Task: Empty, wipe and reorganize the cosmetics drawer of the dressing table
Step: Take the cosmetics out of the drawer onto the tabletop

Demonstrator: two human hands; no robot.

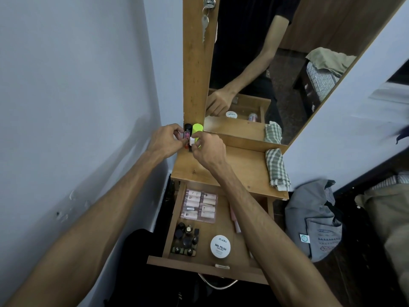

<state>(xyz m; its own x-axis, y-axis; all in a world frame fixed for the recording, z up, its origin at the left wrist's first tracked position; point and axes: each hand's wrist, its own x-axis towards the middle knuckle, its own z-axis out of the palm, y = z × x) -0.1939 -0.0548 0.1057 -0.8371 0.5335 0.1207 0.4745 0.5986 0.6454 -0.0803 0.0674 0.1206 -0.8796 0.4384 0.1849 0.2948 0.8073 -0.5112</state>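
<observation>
Fingers of my left hand pinch a pink bottle; my right hand pinches a white-capped bottle. Nearest me, the open drawer holds a nail-polish tin. Both bottles stand in the dressing table top's far left corner beside a green container.

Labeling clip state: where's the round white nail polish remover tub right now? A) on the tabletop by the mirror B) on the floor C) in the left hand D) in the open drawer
D: the white tub lies in the open drawer, beside the dark little bottles; both hands work up on the tabletop.
</observation>
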